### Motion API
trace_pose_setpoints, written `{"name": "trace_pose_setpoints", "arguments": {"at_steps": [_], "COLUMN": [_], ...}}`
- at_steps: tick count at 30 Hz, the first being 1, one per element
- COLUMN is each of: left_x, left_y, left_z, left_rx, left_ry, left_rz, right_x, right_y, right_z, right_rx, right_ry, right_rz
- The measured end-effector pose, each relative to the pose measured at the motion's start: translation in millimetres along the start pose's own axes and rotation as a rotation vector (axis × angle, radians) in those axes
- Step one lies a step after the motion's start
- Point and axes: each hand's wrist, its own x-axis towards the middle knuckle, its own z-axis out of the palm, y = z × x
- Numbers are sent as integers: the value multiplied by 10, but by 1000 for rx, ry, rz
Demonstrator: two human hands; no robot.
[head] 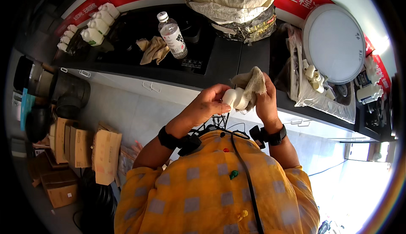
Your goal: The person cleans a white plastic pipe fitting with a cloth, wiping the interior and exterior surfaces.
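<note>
In front of my chest, my left hand (pixel 211 102) grips a white plastic pipe fitting (pixel 233 99) between thumb and fingers. A greyish rag (pixel 253 83) is bunched in my right hand (pixel 268 99) and pressed against the fitting's right side; it hides part of the fitting and some fingertips. Both hands are just off the front edge of the dark countertop (pixel 222 64). On the black cooktop (pixel 123 37) beyond them stands a clear bottle (pixel 173 37) with a white cap, and a crumpled tan cloth (pixel 155 51) lies beside it.
A large woven sack (pixel 234 8) stands at the back. To the right are a round white panel (pixel 334 43), several off-white pipe pieces (pixel 314 77) and plastic wrapping (pixel 330 105). White jugs (pixel 92 36) line the back left. Cardboard boxes (pixel 106 154) stand low on the left.
</note>
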Motion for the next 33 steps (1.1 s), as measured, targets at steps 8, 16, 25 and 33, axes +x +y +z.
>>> {"name": "trace_pose_setpoints", "arguments": {"at_steps": [8,16,25,33], "left_x": [51,129,131,123], "left_y": [-13,-63,-1,-20], "left_z": [-79,-32,-77,-241], "left_rx": [29,415,395,-120], "left_ry": [-48,-3,-102,-68], "left_rz": [13,155,142,28], "right_x": [-69,-61,-35,-234], "right_y": [73,177,253,-57], "right_z": [28,47,-5,167], "right_rx": [-408,-610,-95,-250], "right_ry": [-249,-48,159,-128], "right_rz": [1,-14,119,72]}}
